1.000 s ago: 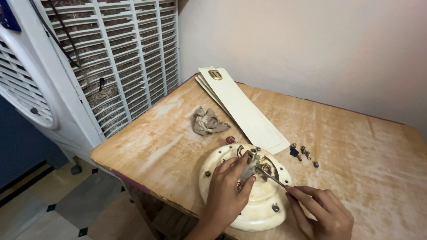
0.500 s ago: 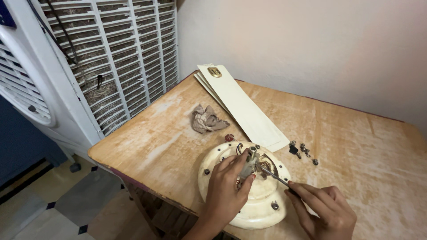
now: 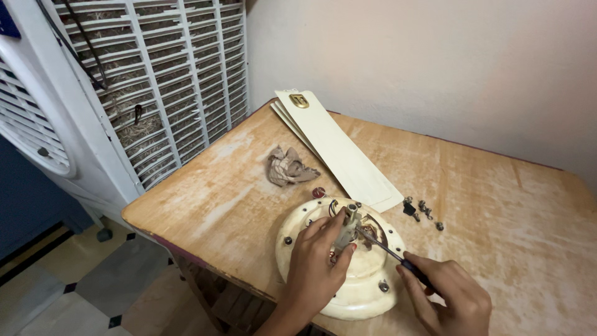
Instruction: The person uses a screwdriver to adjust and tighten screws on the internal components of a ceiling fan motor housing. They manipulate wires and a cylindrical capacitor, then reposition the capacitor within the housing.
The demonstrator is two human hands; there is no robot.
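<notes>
A cream round fan motor housing [image 3: 360,292] lies on the wooden table [image 3: 497,205] near its front edge. My left hand [image 3: 317,264] rests on the housing, fingers pinching the metal shaft piece [image 3: 346,229] standing at its centre. My right hand [image 3: 446,297] grips a screwdriver [image 3: 388,252] with a dark handle; its tip reaches into the housing's open centre beside the shaft. Coloured wires show inside that opening.
Stacked cream fan blades [image 3: 339,149] lie diagonally behind the housing. A crumpled cloth [image 3: 287,167] sits left of them. Several small screws [image 3: 423,210] lie to the right. A white air cooler [image 3: 124,87] stands at the table's left, a plain wall behind.
The view has shifted slightly. My right hand with the screwdriver has edged a little, its tip still in the housing's centre. My left hand keeps hold of the shaft.
</notes>
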